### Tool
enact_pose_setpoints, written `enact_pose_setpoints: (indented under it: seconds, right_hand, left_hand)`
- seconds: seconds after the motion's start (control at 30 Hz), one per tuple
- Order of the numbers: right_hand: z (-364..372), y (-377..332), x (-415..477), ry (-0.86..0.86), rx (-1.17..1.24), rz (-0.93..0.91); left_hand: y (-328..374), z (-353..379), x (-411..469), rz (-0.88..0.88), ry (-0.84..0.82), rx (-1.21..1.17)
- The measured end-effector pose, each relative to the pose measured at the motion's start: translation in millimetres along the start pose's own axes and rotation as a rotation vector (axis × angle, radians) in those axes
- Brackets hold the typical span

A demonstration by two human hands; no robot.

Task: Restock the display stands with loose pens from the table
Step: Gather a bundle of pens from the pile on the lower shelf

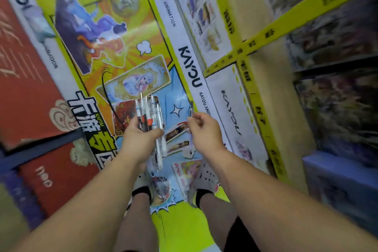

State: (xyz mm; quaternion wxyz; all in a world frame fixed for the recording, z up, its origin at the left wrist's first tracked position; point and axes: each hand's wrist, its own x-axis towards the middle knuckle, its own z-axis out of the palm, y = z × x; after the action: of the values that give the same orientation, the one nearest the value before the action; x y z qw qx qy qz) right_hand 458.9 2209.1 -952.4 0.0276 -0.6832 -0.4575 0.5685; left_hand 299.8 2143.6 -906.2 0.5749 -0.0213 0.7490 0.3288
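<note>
1. My left hand has its fingers and thumb curled round a bundle of pens, gripping it at about the middle. The tips fan out ahead of my knuckles. One white pen has its end hanging well below my palm.
2. I judge the bundle light and stiff. The smooth plastic barrels will likely slide against each other, so the low white one looks the most likely to drop out. A grip across the middle of the barrels, thumb pressing them into my fingers, should keep them together. Squeezing near the tips would only splay them.
3. The pens are held in the air over the printed floor graphic, not resting on anything. Neither the table nor any display stand is in view.
4. My right hand pinches a single clear pen by its lower end between thumb and fingertips, the rest pointing away from me. It is apart from the bundle.
5. One pen alone should be easy to steer. Held by the end it can swing, so a pinch nearer mid-barrel would aim it better into a slot.
6. Toward the right edge stand shelves, too blurred to tell what they hold.
</note>
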Motion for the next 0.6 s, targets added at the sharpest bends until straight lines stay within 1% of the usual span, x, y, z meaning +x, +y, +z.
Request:
enact_pose_setpoints:
  seconds: [0.1, 0.2, 0.33, 0.4, 0.47, 0.53, 0.6]
  right_hand:
    - [-45, -74, -86, 0.000, 0.036, -0.110]
    - [-102, -143, -171, 0.004, 0.029, -0.249]
    - [-197, -207, -268, 0.102, -0.006, -0.442]
    - [-248, -222, -307, 0.168, -0.091, -0.506]
    - [-298, -220, -336, 0.264, -0.177, -0.522]
    - [-343, -205, -347, 0.369, -0.237, -0.488]
    - [-383, -183, -348, 0.460, -0.267, -0.411]
  left_hand:
    - [51, -5, -92, 0.032, 0.006, -0.029]
    - [104, -2, -184, 0.069, -0.032, -0.099]
    - [165, 15, -296, 0.108, -0.110, -0.147]
    - [185, 28, -339, 0.143, -0.161, -0.148]
    - [200, 45, -378, 0.185, -0.192, -0.159]
    - [209, 63, -405, 0.211, -0.207, -0.151]
    - [214, 84, -425, 0.211, -0.240, -0.135]
